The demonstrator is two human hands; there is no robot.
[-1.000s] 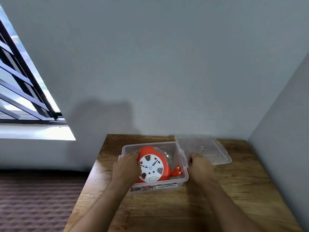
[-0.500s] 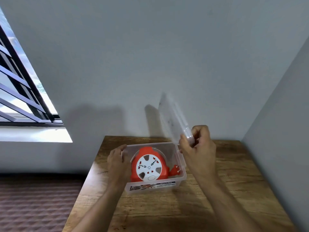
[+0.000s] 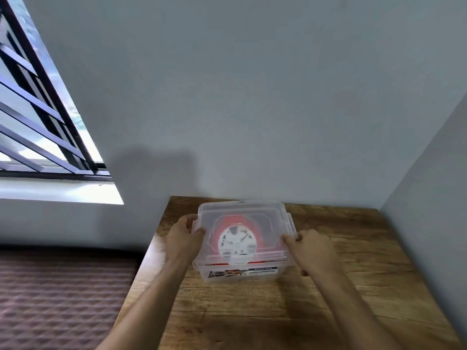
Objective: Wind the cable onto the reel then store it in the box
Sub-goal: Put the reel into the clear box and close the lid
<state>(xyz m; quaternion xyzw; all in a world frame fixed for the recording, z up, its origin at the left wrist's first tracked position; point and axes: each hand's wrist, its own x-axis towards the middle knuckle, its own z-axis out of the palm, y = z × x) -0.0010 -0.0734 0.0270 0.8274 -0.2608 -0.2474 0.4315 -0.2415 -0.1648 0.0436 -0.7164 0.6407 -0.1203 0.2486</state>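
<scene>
A clear plastic box (image 3: 242, 275) stands on the wooden table (image 3: 328, 299) near the back wall. Its clear lid (image 3: 240, 210) lies flat over the top of the box. Through the lid I see the orange cable reel (image 3: 255, 223) with its white round face lying inside. My left hand (image 3: 183, 239) grips the lid's left edge, thumb on top. My right hand (image 3: 309, 248) holds the lid's right edge with the fingers curled on it. The cable itself is hidden.
The table sits in a corner, with a grey wall behind and another wall (image 3: 429, 198) close on the right. A barred window (image 3: 38, 122) is at the left. A brown patterned mattress (image 3: 58, 299) lies below the table's left edge.
My right hand lifted the lid from the table beside the box, swung it up and over, and laid it on the box. My left hand moved from the reel to the lid's left edge.
</scene>
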